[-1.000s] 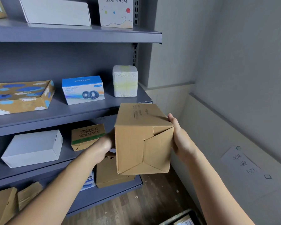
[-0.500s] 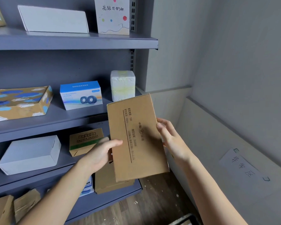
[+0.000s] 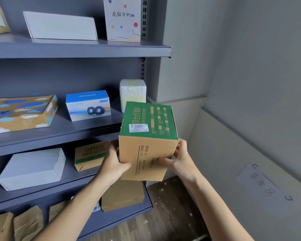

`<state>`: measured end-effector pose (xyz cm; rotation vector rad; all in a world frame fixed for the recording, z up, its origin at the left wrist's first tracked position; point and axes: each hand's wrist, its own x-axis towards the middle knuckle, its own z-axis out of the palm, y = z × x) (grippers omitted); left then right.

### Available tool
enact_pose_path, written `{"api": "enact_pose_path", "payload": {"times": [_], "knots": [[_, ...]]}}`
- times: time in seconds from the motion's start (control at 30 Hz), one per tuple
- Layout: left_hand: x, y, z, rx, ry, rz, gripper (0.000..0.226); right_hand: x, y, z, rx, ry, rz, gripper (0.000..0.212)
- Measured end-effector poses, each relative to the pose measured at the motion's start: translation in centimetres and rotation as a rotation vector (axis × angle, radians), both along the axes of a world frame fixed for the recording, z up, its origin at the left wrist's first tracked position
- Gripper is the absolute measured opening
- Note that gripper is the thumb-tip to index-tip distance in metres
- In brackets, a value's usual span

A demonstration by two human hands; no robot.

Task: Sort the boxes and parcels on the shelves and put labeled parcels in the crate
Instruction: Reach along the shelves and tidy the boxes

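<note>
We hold the cardboard box (image 3: 146, 153) up in front of the middle shelf (image 3: 59, 133), green face and white label (image 3: 139, 127) upward. Our left hand (image 3: 114, 166) grips its left side and our right hand (image 3: 181, 162) its right. The shelf carries a speaker box (image 3: 88, 106) and a foam block (image 3: 132, 94).

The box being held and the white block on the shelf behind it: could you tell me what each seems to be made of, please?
Box: corrugated cardboard by its matte brown faces and folded edges; top face printed green, with a white paper sticker. White block: probably expanded foam, judging by its pitted, grainy surface, though a wrapping cannot be ruled out.
</note>
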<state>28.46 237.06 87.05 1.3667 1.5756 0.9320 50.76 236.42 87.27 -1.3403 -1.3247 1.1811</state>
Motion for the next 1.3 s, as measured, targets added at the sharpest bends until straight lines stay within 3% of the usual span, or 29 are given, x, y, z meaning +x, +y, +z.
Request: {"api": "enact_pose_path", "payload": {"times": [0.13, 0.27, 0.43, 0.7, 0.97, 1.17, 1.3], "knots": [[-0.2, -0.4, -0.5, 0.0, 0.027, 0.017, 0.062, -0.2, 0.2, -0.7, -0.032, -0.013, 0.033, 0.065], [-0.9, -0.7, -1.5, -0.051, -0.012, -0.001, 0.074, -0.8, 0.4, -1.3, -0.05, -0.029, 0.01, 0.061], [-2.7, -1.0, -3.3, -0.14, -0.06, -0.025, 0.054, -2.6, 0.5, -2.3, -0.076, -0.082, -0.008, 0.057], [-6.2, -0.6, -5.7, -0.204, -0.087, -0.08, 0.023, -6.6, 0.7, -4.1, -0.123, -0.185, -0.048, 0.07], [-6.7, 0.2, -8.6, -0.287, -0.136, -0.095, 0.023, -7.8, 0.3, -6.5, -0.145, -0.322, -0.059, 0.077], [-5.2, 3.4, -11.0, -0.318, -0.198, 0.009, 0.02, -7.1, 4.2, -8.1, -0.184, -0.37, -0.002, 0.081], [-3.8, 6.0, -12.2, -0.29, -0.187, 0.145, 0.018, -6.2, 7.7, -9.7, -0.224, -0.349, 0.066, 0.067]]}}
